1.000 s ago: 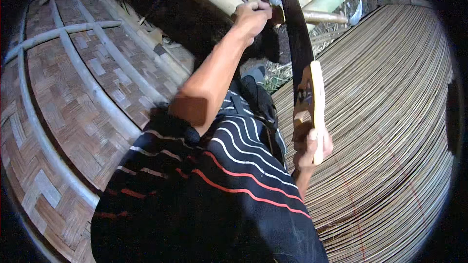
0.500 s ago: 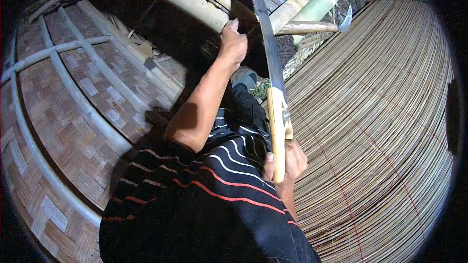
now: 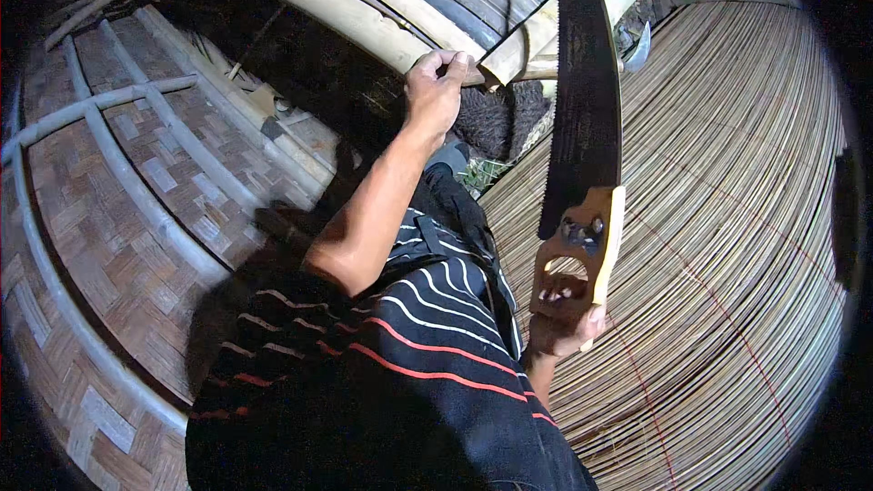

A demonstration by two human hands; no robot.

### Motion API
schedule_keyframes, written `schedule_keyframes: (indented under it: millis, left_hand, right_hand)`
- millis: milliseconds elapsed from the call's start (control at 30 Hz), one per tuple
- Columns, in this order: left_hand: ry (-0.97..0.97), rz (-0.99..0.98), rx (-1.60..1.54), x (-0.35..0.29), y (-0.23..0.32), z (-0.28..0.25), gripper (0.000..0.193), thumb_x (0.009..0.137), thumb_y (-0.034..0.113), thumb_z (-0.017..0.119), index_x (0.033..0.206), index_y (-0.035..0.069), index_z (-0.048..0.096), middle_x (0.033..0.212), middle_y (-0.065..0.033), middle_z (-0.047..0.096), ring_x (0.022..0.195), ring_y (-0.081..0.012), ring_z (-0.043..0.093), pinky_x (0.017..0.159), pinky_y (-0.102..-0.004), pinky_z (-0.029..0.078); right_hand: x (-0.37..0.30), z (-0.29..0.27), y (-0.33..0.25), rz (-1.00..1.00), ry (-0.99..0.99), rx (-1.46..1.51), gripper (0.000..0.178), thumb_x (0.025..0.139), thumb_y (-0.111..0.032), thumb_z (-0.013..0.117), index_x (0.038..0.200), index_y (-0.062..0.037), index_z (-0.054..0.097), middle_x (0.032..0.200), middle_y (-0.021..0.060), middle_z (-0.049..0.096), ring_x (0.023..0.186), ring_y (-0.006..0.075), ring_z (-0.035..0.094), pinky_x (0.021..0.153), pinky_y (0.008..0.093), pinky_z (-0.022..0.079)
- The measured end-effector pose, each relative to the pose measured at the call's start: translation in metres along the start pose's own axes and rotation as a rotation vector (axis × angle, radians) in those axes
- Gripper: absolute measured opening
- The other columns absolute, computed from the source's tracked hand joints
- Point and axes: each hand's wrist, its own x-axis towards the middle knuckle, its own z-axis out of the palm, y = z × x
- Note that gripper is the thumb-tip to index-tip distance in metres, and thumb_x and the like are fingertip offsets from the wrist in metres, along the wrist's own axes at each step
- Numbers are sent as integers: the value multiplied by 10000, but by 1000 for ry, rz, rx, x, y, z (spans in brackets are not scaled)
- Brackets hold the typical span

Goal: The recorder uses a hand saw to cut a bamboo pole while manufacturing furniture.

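Note:
My right hand (image 3: 566, 335) is wrapped round the lower end of the wooden handle of a handsaw (image 3: 587, 118). The saw stands roughly upright in view, its wide dark blade pointing away from me and its toothed edge on the left. My left hand (image 3: 435, 95) is closed at the near corner of a bamboo frame (image 3: 364, 23), thumb and forefinger pressed together. A short brown end of wood shows beside its fingertips; what the fingers grip is hidden. Just right of it lies the cut end of a bamboo pole (image 3: 509, 56).
Beyond the saw a sickle's curved blade (image 3: 639, 50) sticks out past the bamboo. A large mat of thin sticks (image 3: 718, 200) spreads on the right. To the left lies a woven bamboo panel (image 3: 118, 218) with pole ribs. A dark fibrous bundle (image 3: 500, 118) sits below the frame corner.
The saw has moved right, away from the frame corner, and turned so its flat side faces me. My left hand stays near the corner, its thumb and forefinger now drawn together.

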Motion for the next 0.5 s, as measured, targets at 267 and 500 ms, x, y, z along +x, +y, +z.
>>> schedule_keyframes:
  millis: [267,500]
  left_hand:
    - [-11,48,97,-5,14,7,343,880,369,854,990,58,758,978,-44,736,874,-106,630,808,-280,498]
    - [-1,-25,133,-6,21,12,266,894,119,788,1126,-6,751,1034,-53,726,915,-125,643,828,-269,520]
  right_hand:
    - [-6,5,-16,-109,-106,-361,653,940,-580,550,865,57,674,718,117,681,638,174,643,545,311,472]
    - [-5,19,-24,-362,-260,-463,403,905,-296,555,832,86,660,600,81,552,508,158,501,496,315,387]
